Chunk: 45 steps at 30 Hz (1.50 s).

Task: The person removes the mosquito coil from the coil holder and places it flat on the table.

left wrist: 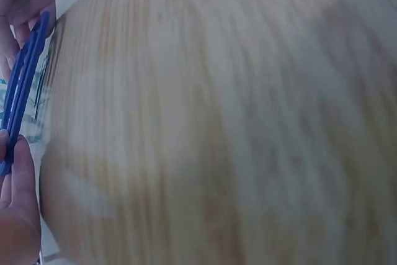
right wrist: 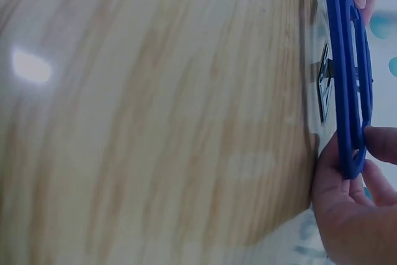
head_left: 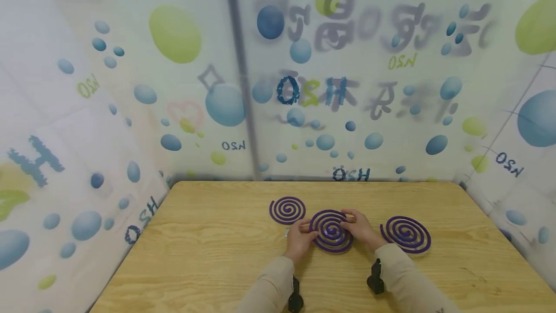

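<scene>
The coil [head_left: 332, 230] is over the worktop [head_left: 208, 245], its left side clamped in the left grip [head_left: 299, 242], its right side in the right grip [head_left: 362, 229], its centre between them. A second coil [head_left: 288, 209] lies beyond the left grip, a third coil [head_left: 406, 232] beside the right sleeve [head_left: 396, 269].

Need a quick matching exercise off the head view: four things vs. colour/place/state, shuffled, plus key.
Things:
1. left hand
2. held spiral
3. left sleeve
4. table

Descriptions:
A. beige
B. wood-grained, under the work
C. purple
D. gripping an edge

Pairs: 1-D, 2-C, 3-A, 4-B
</scene>
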### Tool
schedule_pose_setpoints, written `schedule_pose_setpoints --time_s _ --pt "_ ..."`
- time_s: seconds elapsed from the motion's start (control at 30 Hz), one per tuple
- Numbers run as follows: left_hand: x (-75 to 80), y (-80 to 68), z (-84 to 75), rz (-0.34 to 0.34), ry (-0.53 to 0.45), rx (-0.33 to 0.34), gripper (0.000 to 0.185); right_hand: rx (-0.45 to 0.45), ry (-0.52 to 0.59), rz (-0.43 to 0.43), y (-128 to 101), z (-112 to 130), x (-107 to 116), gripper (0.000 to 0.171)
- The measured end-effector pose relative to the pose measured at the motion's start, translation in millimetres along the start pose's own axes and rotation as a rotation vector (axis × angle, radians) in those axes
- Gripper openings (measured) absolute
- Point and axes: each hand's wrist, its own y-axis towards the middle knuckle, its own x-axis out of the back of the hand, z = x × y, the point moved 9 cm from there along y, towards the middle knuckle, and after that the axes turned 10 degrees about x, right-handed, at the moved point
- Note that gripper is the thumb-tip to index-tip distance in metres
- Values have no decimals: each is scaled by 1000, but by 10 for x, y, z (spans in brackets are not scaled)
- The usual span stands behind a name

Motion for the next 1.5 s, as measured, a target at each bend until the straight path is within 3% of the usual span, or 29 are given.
schedule_pose_setpoints --time_s 0.27,0.57,0.93,1.17,1.5 --pt "6 -60 -68 26 4 -31 41 -6 17 -16 6 3 -27 39" --pt "22 -88 -94 8 67 -62 42 -24 29 -15 -5 15 -51 44" --pt "49 -78 -124 40 48 -97 46 38 51 -10 -78 8 -6 43" --pt "93 -87 -150 18 92 -160 43 10 182 15 -133 -8 -13 38" --pt "124 -125 -168 9 131 -170 42 46 197 -7 -142 59 20 32"
